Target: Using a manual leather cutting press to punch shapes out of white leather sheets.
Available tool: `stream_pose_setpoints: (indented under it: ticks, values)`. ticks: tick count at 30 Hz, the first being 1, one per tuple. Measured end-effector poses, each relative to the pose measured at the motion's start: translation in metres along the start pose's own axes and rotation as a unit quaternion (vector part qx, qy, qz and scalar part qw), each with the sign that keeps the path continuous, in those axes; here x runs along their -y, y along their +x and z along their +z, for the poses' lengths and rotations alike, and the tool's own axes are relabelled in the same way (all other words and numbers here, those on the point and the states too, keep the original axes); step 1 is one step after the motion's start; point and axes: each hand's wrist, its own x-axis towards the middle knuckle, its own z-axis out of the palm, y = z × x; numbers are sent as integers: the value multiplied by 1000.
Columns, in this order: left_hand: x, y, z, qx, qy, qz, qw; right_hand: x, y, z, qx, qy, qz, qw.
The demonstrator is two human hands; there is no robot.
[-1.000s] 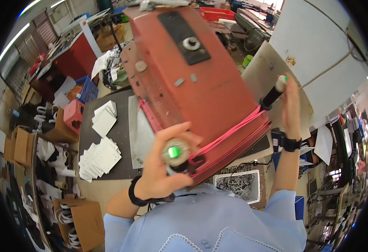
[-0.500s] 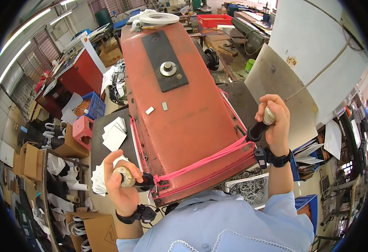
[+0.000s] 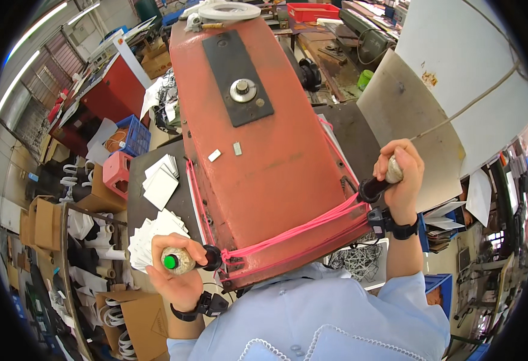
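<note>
My left hand (image 3: pixel 177 283) is closed round the left handle (image 3: pixel 184 260) of a red machine head (image 3: pixel 258 168), its green button (image 3: pixel 170 262) showing. My right hand (image 3: pixel 403 192) grips the right handle (image 3: pixel 392 173), mounted on a black base. Pink cords (image 3: pixel 294 224) are looped between the handles and along both sides. On top are a black plate (image 3: pixel 228 60) with a dial (image 3: pixel 243 89) and two small light blocks (image 3: pixel 214 155). Loose white cards (image 3: pixel 161 192) lie on a dark surface left of the head.
Cardboard boxes (image 3: pixel 47 224), a blue crate (image 3: pixel 136 144) and a pink stool (image 3: pixel 118 177) stand at left. A white bin of metal pieces (image 3: pixel 355 265) sits below the machine's front edge. A metal sheet (image 3: pixel 408 114) and white panel (image 3: pixel 468 72) rise at right.
Compared with a second ago, my left hand sits lower and further left, my right hand lower, and the machine appears squarer in view. Over the last half second both hands have shifted only slightly.
</note>
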Motion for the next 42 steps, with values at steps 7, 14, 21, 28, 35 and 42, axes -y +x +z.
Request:
stream_pose_setpoints:
  ticks: [7,14,21,28,35,42]
  values:
    - [1,-1,25,109,22,-27,993,9,37,-34,20,-28,-15,999]
    - [23,18,74,358,-58,3,932,15,70,-73,-164,-312,-149,924]
    - [89,28,35,393,386,69,832,20,-15,-23,90,-154,-70,982]
    - [149,40,-3,309,526,95,786,-7,-18,-7,-28,-44,-53,997]
    - [161,35,-9,300,525,94,791,-28,2,-7,-180,-362,-218,888]
    - [164,33,-13,291,512,85,804,-140,-45,42,90,-502,-134,850]
